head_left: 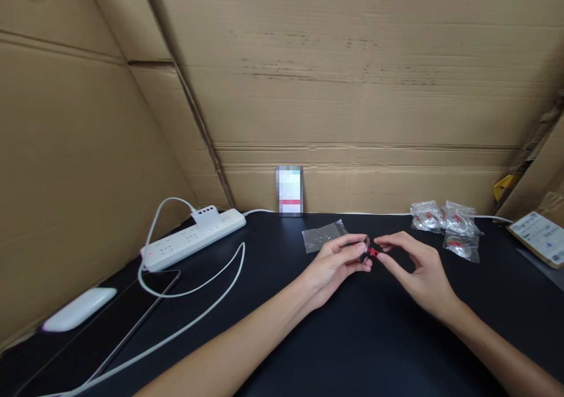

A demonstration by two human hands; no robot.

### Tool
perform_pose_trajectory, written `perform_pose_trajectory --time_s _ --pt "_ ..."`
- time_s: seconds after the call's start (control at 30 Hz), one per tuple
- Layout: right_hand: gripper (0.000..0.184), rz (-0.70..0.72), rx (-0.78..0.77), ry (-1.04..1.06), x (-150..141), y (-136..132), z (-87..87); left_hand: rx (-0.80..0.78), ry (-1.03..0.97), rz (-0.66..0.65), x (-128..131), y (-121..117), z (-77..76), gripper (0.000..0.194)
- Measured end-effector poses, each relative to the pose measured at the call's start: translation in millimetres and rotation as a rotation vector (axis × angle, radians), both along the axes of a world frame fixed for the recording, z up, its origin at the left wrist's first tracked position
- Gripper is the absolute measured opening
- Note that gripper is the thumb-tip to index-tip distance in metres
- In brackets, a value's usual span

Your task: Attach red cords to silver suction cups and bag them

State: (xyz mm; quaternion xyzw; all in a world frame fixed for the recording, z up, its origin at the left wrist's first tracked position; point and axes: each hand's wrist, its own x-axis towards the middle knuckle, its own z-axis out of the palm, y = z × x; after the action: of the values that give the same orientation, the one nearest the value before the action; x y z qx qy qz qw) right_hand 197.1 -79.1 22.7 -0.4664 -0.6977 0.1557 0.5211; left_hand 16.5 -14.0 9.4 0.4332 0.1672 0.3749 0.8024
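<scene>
My left hand (341,259) is closed around the edge of a small dark round item (366,248), its thumb lying across the near side. A thin red strip (373,251) sticks out of this item to the right. At that strip, the thumb and fingers of my right hand (412,268) are bent in a loose pinch, with the thumb tip touching its end. Fingers hide much of the round item, so its exact kind does not show. Just behind my left hand, a clear plastic bag (325,236) lies flat on the black tabletop (348,350).
Several clear packets (458,224) holding silvery round items with red parts lie at the back right. A labelled parcel (540,238) is at the far right. Behind stands a lit screen (289,191). On the left are a power strip (194,241), white cables (211,315) and a white device (80,310).
</scene>
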Motion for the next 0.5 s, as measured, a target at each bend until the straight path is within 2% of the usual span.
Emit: perform_pose_trajectory --time_s 0.13,0.37,0.5 --pt "0.009 -0.001 0.038 -0.142 -0.2 -0.5 0.4 0.047 0.022 0.025 -0.4 -0.5 2.3 0.029" --pt "0.010 -0.037 0.010 -0.150 -3.2 0.1 -2.0 0.149 0.124 0.060 -0.8 -4.1 3.8 0.033" --pt "0.017 -0.063 0.121 -0.273 0.9 0.3 -4.6 0.188 0.134 0.034 -1.4 -4.7 5.3 0.052"
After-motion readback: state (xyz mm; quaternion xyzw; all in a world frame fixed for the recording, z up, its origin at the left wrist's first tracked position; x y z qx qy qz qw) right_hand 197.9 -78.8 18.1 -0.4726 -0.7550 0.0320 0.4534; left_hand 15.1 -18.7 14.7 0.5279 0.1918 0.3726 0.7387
